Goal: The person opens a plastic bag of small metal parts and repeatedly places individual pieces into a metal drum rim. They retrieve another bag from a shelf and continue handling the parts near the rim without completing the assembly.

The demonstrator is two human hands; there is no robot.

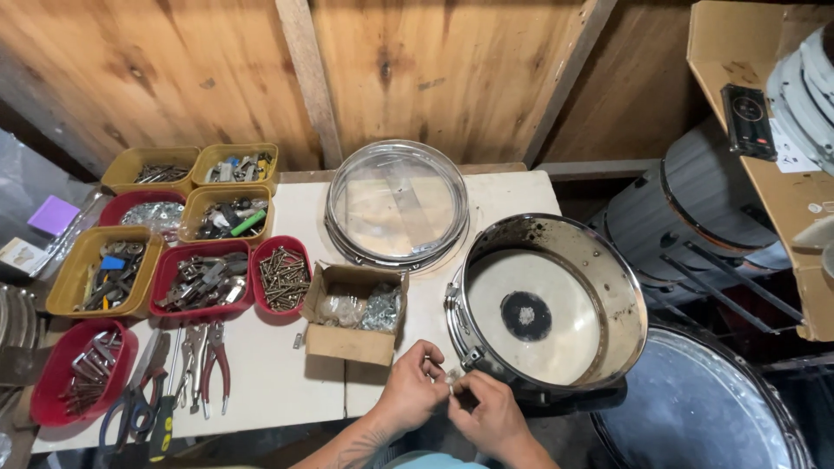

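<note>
Head view: a white workbench [287, 382] seen from above, all places given relative to the cardboard box [352, 313] at its middle.
Far left of box: one red tray [82, 373] of dark metal rods, at the table's near corner.
Left of box, back rows: four mustard-yellow trays [104, 274], each holding mixed metal fittings; one more red tray [143, 213] of small silvery parts.
Just left of box: two red trays, the larger [201, 280] with grey brackets, the smaller [282, 278] full of brown screws.
Near left of box: pliers with red handles [213, 360] and other hand tools lying loose on the table.
Box itself: open-topped, holding clear bags of silvery hardware.
Behind box: one clear drumhead in a chrome hoop [397, 204], lying flat.
Right of box: one chrome drum shell [543, 300], open side up, a dark patch on the skin inside.
Near right of box: left hand [413, 391] and right hand [486, 412], fingertips drawn together, pinching a small metal piece [452, 379] between them, just beside the shell's near rim.
</note>
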